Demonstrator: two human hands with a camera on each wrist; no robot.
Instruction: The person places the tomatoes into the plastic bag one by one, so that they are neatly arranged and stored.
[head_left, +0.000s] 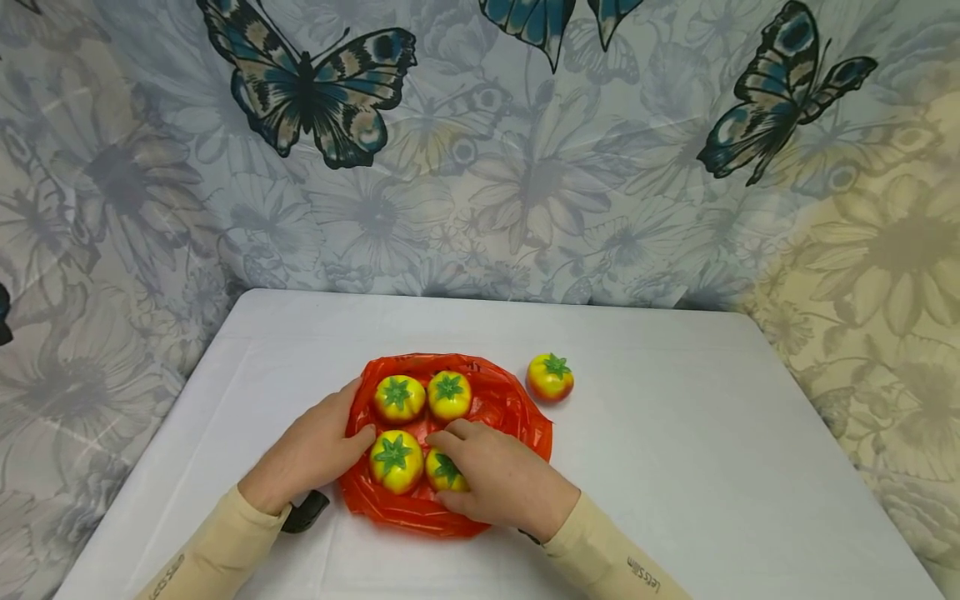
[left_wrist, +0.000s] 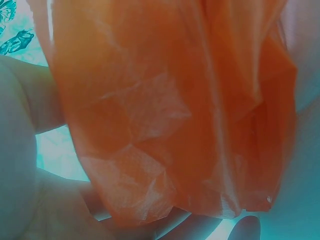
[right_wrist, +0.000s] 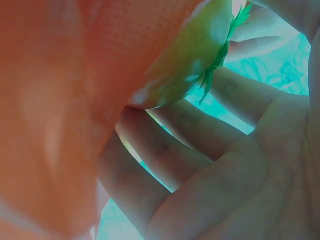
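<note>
A red plastic bag (head_left: 517,417) lies with its mouth wide on the table, its rim rolled outward. Several yellow-and-red tomatoes (head_left: 400,398) with green star-shaped tops sit inside it. My left hand (head_left: 318,446) holds the bag's left rim, thumb over the edge and fingers outside; the bag's side (left_wrist: 145,115) fills the left wrist view. My right hand (head_left: 502,475) reaches in from the right, its fingers and thumb round the front-right tomato (head_left: 444,473), which it partly hides. That tomato (right_wrist: 195,60) shows against the fingers in the right wrist view, partly behind the bag.
One more tomato (head_left: 551,377) stands outside the bag, just past its far right rim. The white table (head_left: 675,450) ends at a fabric backdrop (head_left: 525,192) printed with butterflies and flowers. A black object (head_left: 306,511) sits under my left wrist.
</note>
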